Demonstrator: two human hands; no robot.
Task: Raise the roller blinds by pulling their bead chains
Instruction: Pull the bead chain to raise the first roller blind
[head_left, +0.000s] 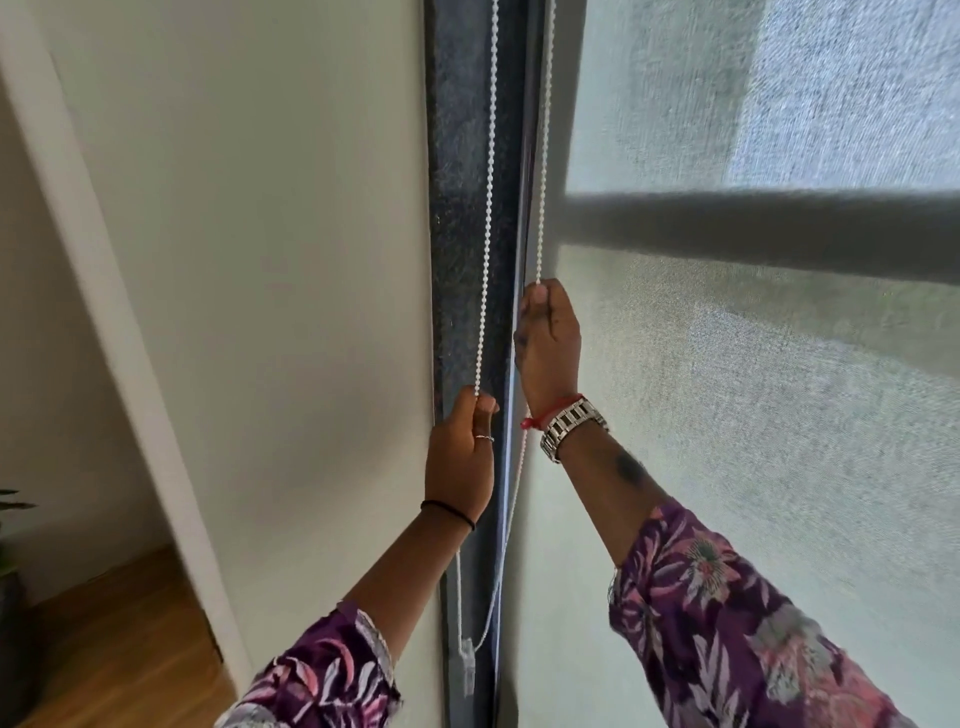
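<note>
Fingers of both hands pinch the bead chain; yanking both strands together could jam the roller blind.

Home: wood floor, blinded window

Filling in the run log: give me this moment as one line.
left hand: gripping left bead chain strand | right hand: gripping right strand, higher | blind: covers window
</note>
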